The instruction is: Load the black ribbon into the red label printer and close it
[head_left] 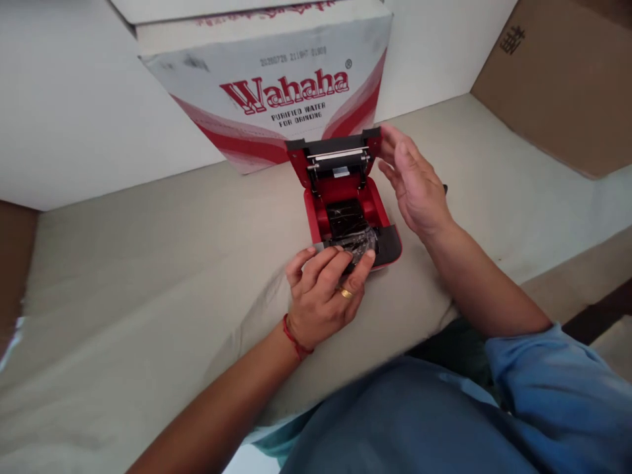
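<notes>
A small red and black label printer [390, 247] sits on the cloth-covered surface with its lid [340, 145] raised. Inside the lid a roller shows, and crumpled clear plastic film [363, 240] lies over a dark piece in the bay. My left hand [326, 289], with a ring and a red cord bracelet, is at the printer's front edge, its curled fingers and thumb closed on the film; the fingertips are partly hidden. Beside the lid's right edge is my right hand [415, 181], fingers extended and apart, some reaching behind the lid. Whether they press on it I cannot tell.
A Wahaha water carton [296, 72] stands right behind the printer against a white wall. At the right back is a brown cardboard box [557, 85], and another brown box edge [14, 263] shows at the far left. A small dark object [445, 189] peeks out behind my right hand.
</notes>
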The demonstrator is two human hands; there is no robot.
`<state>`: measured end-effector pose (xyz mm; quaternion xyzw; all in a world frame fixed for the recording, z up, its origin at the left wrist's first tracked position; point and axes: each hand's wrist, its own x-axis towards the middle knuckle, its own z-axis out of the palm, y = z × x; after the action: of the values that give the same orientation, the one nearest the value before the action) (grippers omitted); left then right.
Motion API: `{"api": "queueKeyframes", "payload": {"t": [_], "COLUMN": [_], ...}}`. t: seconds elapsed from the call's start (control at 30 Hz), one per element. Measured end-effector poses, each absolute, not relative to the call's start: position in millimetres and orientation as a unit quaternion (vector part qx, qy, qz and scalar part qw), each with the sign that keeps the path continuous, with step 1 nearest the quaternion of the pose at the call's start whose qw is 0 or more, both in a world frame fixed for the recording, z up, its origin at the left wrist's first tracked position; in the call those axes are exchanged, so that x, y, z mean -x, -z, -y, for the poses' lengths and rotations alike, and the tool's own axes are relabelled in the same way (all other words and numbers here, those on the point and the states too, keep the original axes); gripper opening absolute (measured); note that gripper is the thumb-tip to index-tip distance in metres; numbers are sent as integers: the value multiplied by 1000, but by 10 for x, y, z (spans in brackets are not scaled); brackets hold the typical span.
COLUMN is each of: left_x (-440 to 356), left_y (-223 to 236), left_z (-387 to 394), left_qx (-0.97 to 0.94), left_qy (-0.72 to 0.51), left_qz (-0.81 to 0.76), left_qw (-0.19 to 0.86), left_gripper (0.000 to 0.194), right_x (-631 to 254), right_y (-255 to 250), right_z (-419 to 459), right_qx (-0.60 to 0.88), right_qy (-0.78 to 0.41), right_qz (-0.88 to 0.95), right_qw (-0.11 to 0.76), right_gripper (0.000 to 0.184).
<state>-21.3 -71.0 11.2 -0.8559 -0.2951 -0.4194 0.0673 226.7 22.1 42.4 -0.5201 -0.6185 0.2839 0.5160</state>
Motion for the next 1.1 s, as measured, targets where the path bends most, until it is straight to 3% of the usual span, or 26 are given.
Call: {"api": "queueKeyframes", "payload": {"t": [0.23, 0.43, 0.77, 0.93, 1.1], "left_x": [212, 198, 211, 226, 384], "left_y": [-111, -123, -53, -54, -5], "left_z": [728, 745, 739, 720, 639], "left_qx": [860, 857, 858, 859, 815], "left_qy": [407, 404, 403, 402, 492], "left_qz": [294, 297, 311, 304, 300], "left_qw": [86, 119, 65, 83, 61], "left_gripper": [68, 67, 56, 59, 76], "right_x": [-2154, -2178, -2157, -2116, -2103], "right_y": [-563, -569, -540, -513, -434], "right_z": [68, 282, 470, 491, 501], "right_qx": [464, 448, 445, 438, 428], "right_qy": [-217, -160, -98, -109, -128], "right_qz": [639, 700, 768, 754, 742], "right_qw": [574, 533, 451, 477, 500], "right_gripper": [63, 66, 36, 33, 35]}}
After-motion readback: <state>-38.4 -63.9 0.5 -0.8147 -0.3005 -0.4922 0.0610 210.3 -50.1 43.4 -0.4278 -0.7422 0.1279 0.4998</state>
